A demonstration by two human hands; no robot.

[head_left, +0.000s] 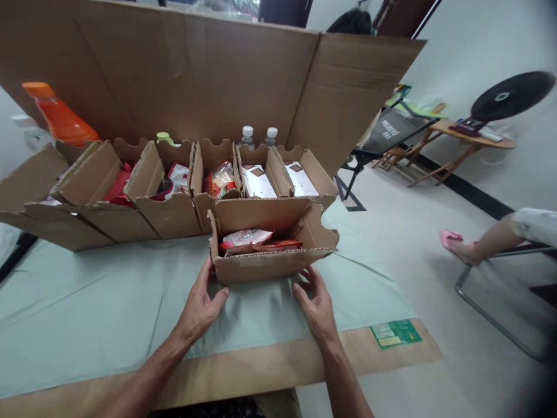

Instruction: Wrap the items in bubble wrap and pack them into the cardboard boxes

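Observation:
A small open-topped cardboard box (274,268) stands turned sideways in front of a row of similar boxes. Inside it lie snack packets (248,237) in red, white and brown wrapping. My left hand (202,305) is at the box's left end, its fingers against the side and the thumb apart in front. My right hand (317,302) has its curled fingers at the lower right front of the box, with the fingertips partly hidden. Both hands appear to grip the box between them.
Behind is a row of cardboard bins (169,215) holding packets and white boxes (301,179). An orange bottle (65,119) and clear bottles stand behind them, before a tall cardboard panel (195,75). A pale green cloth (108,307) covers the table. A person's leg (491,244) shows at right.

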